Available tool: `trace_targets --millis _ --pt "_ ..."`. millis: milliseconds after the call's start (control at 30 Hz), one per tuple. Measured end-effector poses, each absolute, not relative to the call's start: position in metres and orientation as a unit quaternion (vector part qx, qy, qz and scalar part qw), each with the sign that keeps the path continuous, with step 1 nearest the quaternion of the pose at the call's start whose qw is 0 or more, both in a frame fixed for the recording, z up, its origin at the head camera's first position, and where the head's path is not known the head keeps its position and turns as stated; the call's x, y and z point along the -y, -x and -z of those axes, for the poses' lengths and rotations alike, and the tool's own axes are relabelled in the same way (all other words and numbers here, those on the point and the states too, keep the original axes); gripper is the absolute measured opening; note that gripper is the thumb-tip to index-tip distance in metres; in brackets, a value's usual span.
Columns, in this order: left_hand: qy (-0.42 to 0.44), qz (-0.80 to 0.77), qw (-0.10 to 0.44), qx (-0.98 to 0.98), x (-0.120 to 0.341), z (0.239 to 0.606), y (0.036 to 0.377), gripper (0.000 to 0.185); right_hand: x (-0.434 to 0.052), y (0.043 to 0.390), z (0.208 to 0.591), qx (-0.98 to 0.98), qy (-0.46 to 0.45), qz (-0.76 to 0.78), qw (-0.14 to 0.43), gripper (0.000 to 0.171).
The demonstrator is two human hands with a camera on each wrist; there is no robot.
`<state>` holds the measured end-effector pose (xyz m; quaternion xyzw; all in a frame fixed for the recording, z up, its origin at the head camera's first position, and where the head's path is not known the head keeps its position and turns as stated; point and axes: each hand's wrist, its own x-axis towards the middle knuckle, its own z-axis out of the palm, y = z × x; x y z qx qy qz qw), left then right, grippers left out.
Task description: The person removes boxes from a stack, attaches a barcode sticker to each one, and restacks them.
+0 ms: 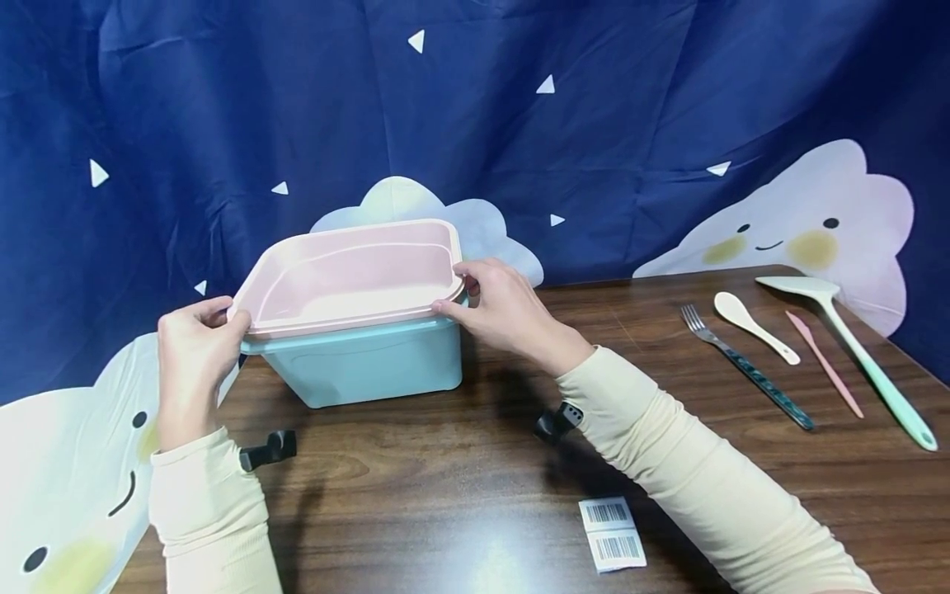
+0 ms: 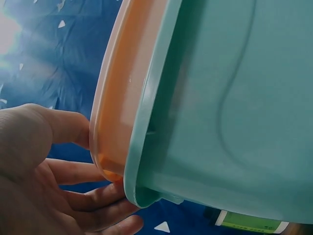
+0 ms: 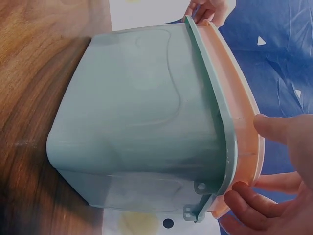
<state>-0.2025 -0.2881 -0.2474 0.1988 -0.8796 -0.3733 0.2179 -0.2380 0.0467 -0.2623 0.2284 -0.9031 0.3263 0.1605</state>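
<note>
A pink plastic bin point(image 1: 349, 285) sits inside a teal storage bin point(image 1: 371, 367), its rim standing a little above the teal one. My left hand point(image 1: 195, 346) pinches the pink rim at the left corner, thumb on top. At the right end, my right hand point(image 1: 508, 307) grips the same rim between thumb and fingers. In the wrist views the pink bin point(image 2: 124, 93) looks orange, with a band of its wall showing over the teal rim point(image 3: 222, 112). What lies under the pink bin is hidden.
On the table's right lie a fork point(image 1: 750, 375), a white spoon point(image 1: 753, 326), a pink knife point(image 1: 827, 367) and a long-handled turner point(image 1: 861, 346). A barcode label sheet point(image 1: 612, 535) lies in front. A blue patterned curtain point(image 1: 482, 107) hangs behind.
</note>
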Motion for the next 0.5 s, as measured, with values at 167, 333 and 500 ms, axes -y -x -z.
trace_targets --millis 167,333,500 --pt "-0.198 0.383 0.221 0.875 0.2874 0.2477 0.2032 0.046 -0.0466 0.2378 0.2642 0.898 -0.225 -0.342 0.159 0.051" --pt "-0.197 0.4 0.229 0.866 0.287 0.246 0.203 0.045 -0.0463 0.2363 0.2648 0.893 -0.227 -0.353 0.163 0.051" --pt "-0.202 0.411 0.234 0.858 0.2855 0.2456 0.2032 0.045 -0.0454 0.2343 0.2656 0.89 -0.22 -0.361 0.172 0.053"
